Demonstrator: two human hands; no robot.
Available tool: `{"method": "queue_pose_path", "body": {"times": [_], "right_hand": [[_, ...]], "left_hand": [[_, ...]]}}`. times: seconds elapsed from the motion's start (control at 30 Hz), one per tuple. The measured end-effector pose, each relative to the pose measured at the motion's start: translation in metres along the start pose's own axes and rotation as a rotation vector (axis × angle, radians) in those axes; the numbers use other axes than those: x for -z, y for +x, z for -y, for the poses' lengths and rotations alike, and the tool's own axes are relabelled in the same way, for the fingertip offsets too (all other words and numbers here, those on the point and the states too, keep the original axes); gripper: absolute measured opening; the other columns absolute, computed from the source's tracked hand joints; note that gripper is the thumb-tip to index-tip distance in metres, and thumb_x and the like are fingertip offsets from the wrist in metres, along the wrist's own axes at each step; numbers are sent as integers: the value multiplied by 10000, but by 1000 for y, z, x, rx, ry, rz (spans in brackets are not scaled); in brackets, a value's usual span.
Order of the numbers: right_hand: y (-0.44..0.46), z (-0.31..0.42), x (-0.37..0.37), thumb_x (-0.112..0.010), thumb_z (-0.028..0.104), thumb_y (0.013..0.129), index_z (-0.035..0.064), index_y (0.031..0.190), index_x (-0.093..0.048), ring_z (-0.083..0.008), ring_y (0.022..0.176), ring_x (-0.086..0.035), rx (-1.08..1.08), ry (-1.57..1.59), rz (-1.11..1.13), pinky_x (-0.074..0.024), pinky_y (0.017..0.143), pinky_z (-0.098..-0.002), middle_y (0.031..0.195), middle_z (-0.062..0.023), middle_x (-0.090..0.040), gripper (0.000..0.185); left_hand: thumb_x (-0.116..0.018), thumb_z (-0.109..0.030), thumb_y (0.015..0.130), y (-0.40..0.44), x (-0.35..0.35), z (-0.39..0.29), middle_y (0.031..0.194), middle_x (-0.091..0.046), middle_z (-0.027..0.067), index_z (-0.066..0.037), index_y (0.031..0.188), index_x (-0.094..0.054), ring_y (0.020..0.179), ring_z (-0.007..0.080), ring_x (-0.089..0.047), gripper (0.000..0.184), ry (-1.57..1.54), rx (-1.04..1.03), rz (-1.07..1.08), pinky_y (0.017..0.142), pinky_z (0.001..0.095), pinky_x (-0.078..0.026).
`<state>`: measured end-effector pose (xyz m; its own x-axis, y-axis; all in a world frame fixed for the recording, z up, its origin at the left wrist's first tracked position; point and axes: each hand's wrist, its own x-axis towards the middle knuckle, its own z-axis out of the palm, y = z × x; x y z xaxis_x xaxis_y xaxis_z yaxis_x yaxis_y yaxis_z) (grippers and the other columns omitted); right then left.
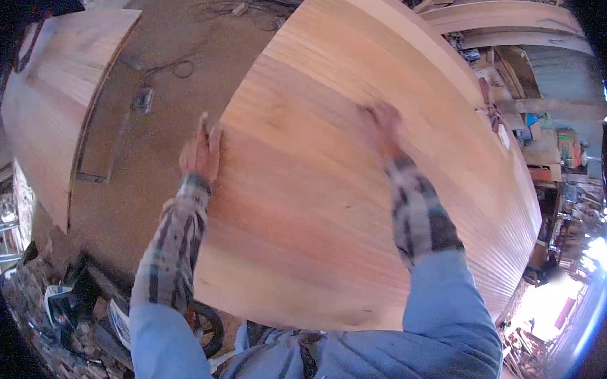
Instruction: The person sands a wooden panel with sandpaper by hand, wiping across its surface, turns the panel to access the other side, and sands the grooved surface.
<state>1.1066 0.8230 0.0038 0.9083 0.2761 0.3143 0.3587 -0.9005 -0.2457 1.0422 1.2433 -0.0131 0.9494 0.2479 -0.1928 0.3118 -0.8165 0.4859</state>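
Observation:
A large wooden panel [296,183] of light and reddish boards fills the middle of the view, right in front of my body. My left hand [201,152] is at the panel's left edge, its fingers stretched out and apart. Over the panel's upper middle is my right hand [384,125], blurred by motion; its fingers are smeared, and I cannot tell whether anything is under them. Plaid cuffs show below blue sleeves on both arms.
Another wooden panel [76,91] stands at the left. Cables [176,68] lie on the brown floor [188,39]. Curved wooden pieces [506,17] and cluttered shelves line the right side. A wheel [208,328] and part of a motorcycle [61,305] appear at the lower left.

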Motion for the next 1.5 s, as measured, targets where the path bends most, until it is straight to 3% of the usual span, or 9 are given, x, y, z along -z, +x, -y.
{"method": "queue_pose_path", "body": {"times": [0.27, 0.47, 0.63, 0.8, 0.97, 1.13, 1.23, 1.37, 1.5], "right_hand": [[-80, -91, 86, -623, 199, 878, 93, 959, -704, -310, 946, -582, -263, -94, 73, -423, 877, -419, 921, -114, -636, 156], [79, 12, -65, -564, 142, 851, 134, 1034, -689, -334, 910, -591, 327, 14, -220, -451, 842, -452, 921, -119, -632, 221], [192, 141, -120, -613, 163, 768, 124, 965, -603, -342, 974, -574, 169, -169, -20, -470, 838, -452, 995, -127, -590, 201], [42, 13, -57, -560, 186, 871, 180, 1332, -547, -333, 1274, -458, 152, -89, 39, -297, 1100, -506, 1247, -117, -579, 461], [-104, -125, 63, -672, 131, 845, 72, 930, -682, -315, 897, -571, -2, -329, -35, -456, 851, -426, 885, -105, -622, 104], [-2, -28, 12, -644, 187, 852, 73, 1012, -666, -318, 975, -569, -143, -107, 211, -454, 886, -436, 999, -109, -629, 197], [104, 40, -91, -611, 319, 800, 162, 1230, -591, -326, 1143, -518, 357, -113, 10, -382, 1034, -491, 1170, -86, -587, 458], [200, 153, -123, -587, 204, 805, 117, 967, -641, -356, 1071, -552, 153, 101, -83, -463, 920, -466, 1027, -140, -624, 192], [115, 55, -107, -573, 192, 837, 151, 1097, -658, -356, 1097, -542, 216, 10, -70, -404, 985, -494, 1056, -122, -632, 277]], "left_hand": [[-273, -582, 974, 83, -10, -108, 1224, -624, 211, -129, 1335, -536, 1137, 401, -589, 636, 120, 131, 216, 988, 491, -442], [-270, -621, 955, 84, -10, -106, 1197, -639, 206, -133, 1261, -603, 1135, 392, -593, 665, 67, 157, 150, 984, 485, -448], [-259, -628, 954, 87, -14, -91, 1199, -639, 205, -107, 1230, -626, 1156, 384, -584, 694, 132, 93, 160, 994, 481, -440], [-268, -644, 949, 82, -5, -98, 1218, -635, 195, -138, 1276, -602, 1155, 381, -587, 689, 112, 192, 125, 998, 479, -434], [-265, -644, 951, 86, -8, -92, 1208, -638, 200, -146, 1267, -604, 1157, 376, -585, 681, 50, 159, 123, 989, 479, -436], [-262, -646, 950, 83, -1, -96, 1208, -636, 202, -133, 1262, -602, 1167, 376, -577, 689, 83, 176, 156, 992, 470, -434], [-264, -650, 948, 88, -5, -92, 1214, -631, 207, -132, 1275, -597, 1170, 380, -574, 696, 58, 151, 136, 993, 469, -433], [-264, -658, 946, 80, -1, -98, 1208, -632, 213, -130, 1251, -621, 1174, 387, -569, 707, 78, 163, 90, 996, 472, -429], [-258, -669, 942, 78, -3, -93, 1197, -638, 215, -118, 1216, -647, 1170, 391, -572, 728, 90, 163, 21, 995, 480, -428]]}}
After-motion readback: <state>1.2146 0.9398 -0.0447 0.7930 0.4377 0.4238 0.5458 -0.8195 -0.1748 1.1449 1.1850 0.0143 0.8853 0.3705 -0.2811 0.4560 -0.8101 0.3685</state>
